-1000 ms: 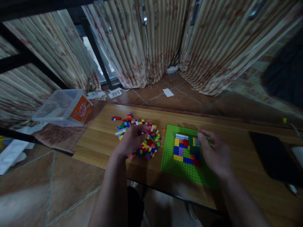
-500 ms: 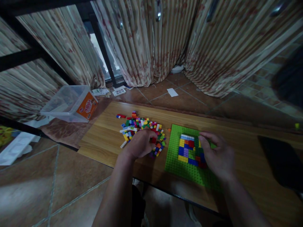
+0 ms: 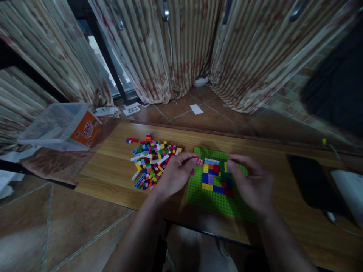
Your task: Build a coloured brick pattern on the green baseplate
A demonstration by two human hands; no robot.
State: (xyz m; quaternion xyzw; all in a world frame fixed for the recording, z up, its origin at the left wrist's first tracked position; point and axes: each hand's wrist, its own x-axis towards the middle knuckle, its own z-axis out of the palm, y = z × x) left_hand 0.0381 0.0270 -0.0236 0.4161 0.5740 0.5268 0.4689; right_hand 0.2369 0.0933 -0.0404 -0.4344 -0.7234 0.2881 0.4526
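Between the thumb and index finger of my left hand (image 3: pixel 178 172) is a pink brick (image 3: pixel 199 162), held over the left edge of the green baseplate (image 3: pixel 195 196). A block of joined coloured bricks (image 3: pixel 210 178) sits on that plate, in yellow, blue, red, purple, white and green. My right hand (image 3: pixel 252 181) hovers at the block's right side with thumb and fingers apart; I see nothing between them. Left of the plate lies a loose pile of bricks (image 3: pixel 154 158), partly hidden behind my left hand.
The wooden table (image 3: pixel 99 162) bears everything. A clear plastic bin (image 3: pixel 56 128) with an orange label stands beyond its left end. To the right lie a black flat object (image 3: pixel 312 183) and a white device (image 3: pixel 347 189) with a cable. Curtains (image 3: pixel 181 49) hang behind.
My left hand has moved from the brick pile rightward to the baseplate, now with a pink brick in its fingers. My right hand stays beside the block. The view has shifted right.
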